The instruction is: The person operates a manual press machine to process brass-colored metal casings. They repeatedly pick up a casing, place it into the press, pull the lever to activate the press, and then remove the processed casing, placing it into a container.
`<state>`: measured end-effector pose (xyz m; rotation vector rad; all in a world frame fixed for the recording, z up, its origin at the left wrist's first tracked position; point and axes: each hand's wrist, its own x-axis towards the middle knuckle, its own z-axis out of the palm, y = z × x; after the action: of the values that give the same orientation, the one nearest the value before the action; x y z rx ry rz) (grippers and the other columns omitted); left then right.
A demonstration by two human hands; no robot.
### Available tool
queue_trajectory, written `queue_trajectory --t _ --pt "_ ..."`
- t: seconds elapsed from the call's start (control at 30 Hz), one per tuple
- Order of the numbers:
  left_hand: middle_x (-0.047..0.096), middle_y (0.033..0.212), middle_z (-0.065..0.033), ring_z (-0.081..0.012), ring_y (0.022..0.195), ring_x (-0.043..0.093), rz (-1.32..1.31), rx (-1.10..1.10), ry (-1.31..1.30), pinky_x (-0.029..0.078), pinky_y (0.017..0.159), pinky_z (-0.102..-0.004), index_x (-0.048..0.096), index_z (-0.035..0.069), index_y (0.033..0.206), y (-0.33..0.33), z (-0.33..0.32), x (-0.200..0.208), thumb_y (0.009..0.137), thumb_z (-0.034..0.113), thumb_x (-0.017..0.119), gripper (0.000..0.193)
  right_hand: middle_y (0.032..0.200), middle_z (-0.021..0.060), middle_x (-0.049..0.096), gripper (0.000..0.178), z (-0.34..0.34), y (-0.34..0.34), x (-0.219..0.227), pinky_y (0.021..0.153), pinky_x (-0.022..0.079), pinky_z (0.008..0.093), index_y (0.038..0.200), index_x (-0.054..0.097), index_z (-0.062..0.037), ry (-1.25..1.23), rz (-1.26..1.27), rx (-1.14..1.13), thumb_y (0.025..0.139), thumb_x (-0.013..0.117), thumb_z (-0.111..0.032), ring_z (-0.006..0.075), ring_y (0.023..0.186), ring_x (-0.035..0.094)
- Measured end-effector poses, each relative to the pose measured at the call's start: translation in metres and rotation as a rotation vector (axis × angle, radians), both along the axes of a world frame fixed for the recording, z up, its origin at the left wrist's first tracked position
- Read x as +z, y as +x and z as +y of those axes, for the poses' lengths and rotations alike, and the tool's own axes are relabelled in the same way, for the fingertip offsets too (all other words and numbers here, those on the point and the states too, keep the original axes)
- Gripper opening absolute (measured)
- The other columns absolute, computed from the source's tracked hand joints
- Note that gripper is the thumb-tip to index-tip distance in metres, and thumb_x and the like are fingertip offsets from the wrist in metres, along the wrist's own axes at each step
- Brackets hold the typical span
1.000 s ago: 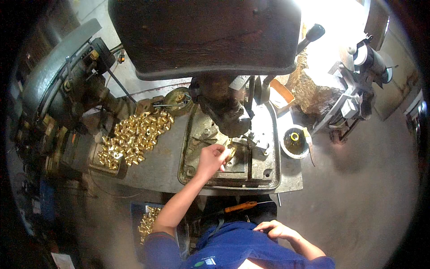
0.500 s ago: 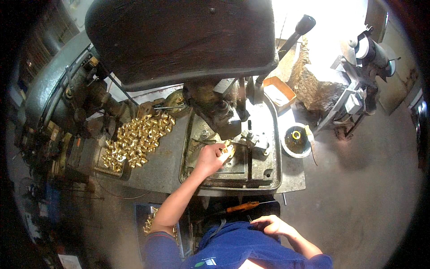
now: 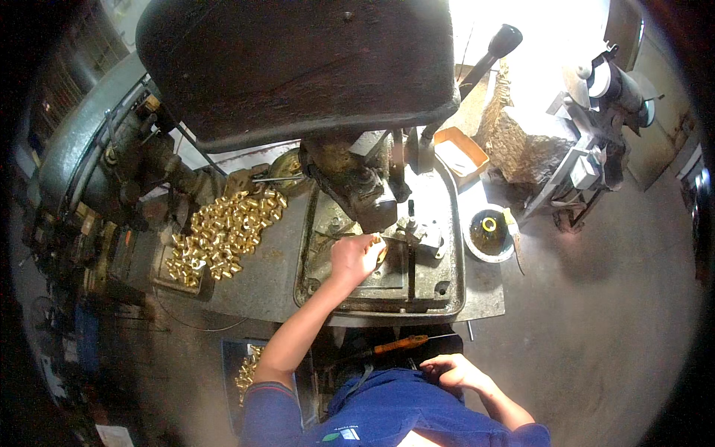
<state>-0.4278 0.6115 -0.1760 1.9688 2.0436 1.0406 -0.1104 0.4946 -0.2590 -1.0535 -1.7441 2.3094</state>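
Note:
My left hand (image 3: 355, 258) reaches over the drill-press-like machine's base and is closed round a brass fitting (image 3: 380, 252), which shows only in part at the fingertips. The fitting is just below the dark machine head (image 3: 376, 212), at the metal fixture. Low in front of my body, my right hand (image 3: 450, 369) is held near the blue shirt with its fingers curled. What those fingers may hold is hidden. The metal base plate (image 3: 357, 299) with its raised rim lies under my left hand. A metal clamp block (image 3: 428, 235) stands to the right of the fitting.
Many brass fittings (image 3: 231, 227) are heaped on the bench at left. More brass pieces (image 3: 248, 372) lie in a blue bin by my left arm. An orange-handled tool (image 3: 402, 344) lies below the bench edge. A white bucket (image 3: 490, 249) and open box (image 3: 463, 153) stand at right.
My left hand has shifted very slightly at the fixture, still holding the brass fitting, and covers more of it. My right hand has hardly moved. The whole view has shifted a little left.

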Motion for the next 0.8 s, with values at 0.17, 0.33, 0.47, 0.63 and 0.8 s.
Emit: queue_trajectory --t 0.17,0.33,0.47,0.63,0.8 --pt "0.054 0.052 -0.0085 -0.0146 0.043 0.051 -0.122 0.025 0.09 0.038 0.043 -0.028 0.065 0.004 0.073 0.002 -0.004 -0.012 0.07 0.016 0.072 0.014 0.096 0.0044 0.063 0.052 0.002 -0.001 0.0 0.082 0.043 0.0238 0.113 0.061 -0.0055 0.044 -0.028 -0.006 0.062 0.054 0.0 0.0118 0.089 0.055" --pt "0.05 0.049 -0.0068 -0.0117 0.042 0.044 -0.148 -0.002 -0.017 0.034 0.042 -0.0284 0.065 0.003 0.072 -0.006 -0.002 -0.015 0.073 0.02 0.07 0.017 0.096 0.005 0.063 0.052 0.005 -0.002 0.008 0.082 0.042 0.0243 0.113 0.06 -0.0052 0.024 -0.053 -0.009 0.062 0.054 -0.001 0.0118 0.09 0.055" --pt "0.046 0.047 -0.0062 -0.0102 0.041 0.039 -0.14 -0.041 -0.064 0.03 0.041 -0.0296 0.065 0.004 0.071 -0.008 0.0 -0.003 0.075 0.022 0.069 0.019 0.096 0.0046 0.062 0.052 0.009 0.0 0.015 0.083 0.043 0.0249 0.113 0.06 -0.0051 0.005 -0.002 -0.047 0.062 0.055 -0.002 0.0118 0.091 0.055" --pt "0.042 0.045 -0.0058 -0.0092 0.041 0.037 -0.199 -0.093 -0.02 0.029 0.041 -0.0296 0.065 0.004 0.071 -0.01 -0.001 -0.002 0.075 0.02 0.068 0.017 0.094 0.0036 0.064 0.052 0.027 0.002 0.049 0.08 0.044 0.0269 0.112 0.062 -0.0055 0.154 -0.028 -0.104 0.06 0.058 -0.005 0.0122 0.086 0.056" --pt "0.045 0.047 -0.0073 -0.01 0.04 0.038 -0.208 -0.097 -0.029 0.029 0.041 -0.0292 0.063 0.004 0.069 -0.014 -0.004 -0.001 0.075 0.019 0.067 0.016 0.093 0.0078 0.064 0.052 0.08 0.01 0.113 0.078 0.047 0.0283 0.11 0.061 -0.0026 0.594 0.106 -0.094 0.058 0.062 -0.012 0.0153 0.084 0.059"
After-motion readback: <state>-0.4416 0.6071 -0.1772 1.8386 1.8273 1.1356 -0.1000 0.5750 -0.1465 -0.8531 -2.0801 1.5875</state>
